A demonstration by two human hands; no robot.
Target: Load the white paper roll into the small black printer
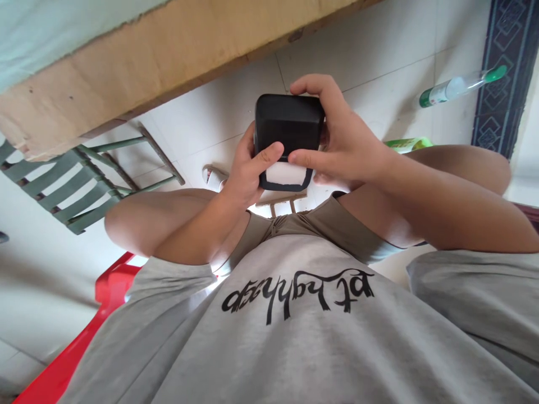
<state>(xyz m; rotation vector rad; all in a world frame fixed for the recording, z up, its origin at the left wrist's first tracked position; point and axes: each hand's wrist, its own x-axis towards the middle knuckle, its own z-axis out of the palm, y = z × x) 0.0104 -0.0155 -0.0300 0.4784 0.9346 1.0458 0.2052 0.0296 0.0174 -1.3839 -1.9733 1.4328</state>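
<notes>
A small black box (289,120) with rounded corners is held above my lap between both hands. Along its near side shows a white panel (286,174) inside a black rim; I cannot tell whether this is the inside of the box. My left hand (250,165) grips the left side, its thumb lying on the near part of the black top. From the right, my right hand (343,132) holds the box, with the thumb at the near edge of the top and the index finger bent over the far right corner. The other fingers are mostly hidden.
A wooden edge (177,62) with pale green cloth runs across the upper left. Below it stands a green slatted folding seat (80,185). A plastic bottle (458,88) lies on the tiled floor at right. Behind me is a red plastic chair (84,331).
</notes>
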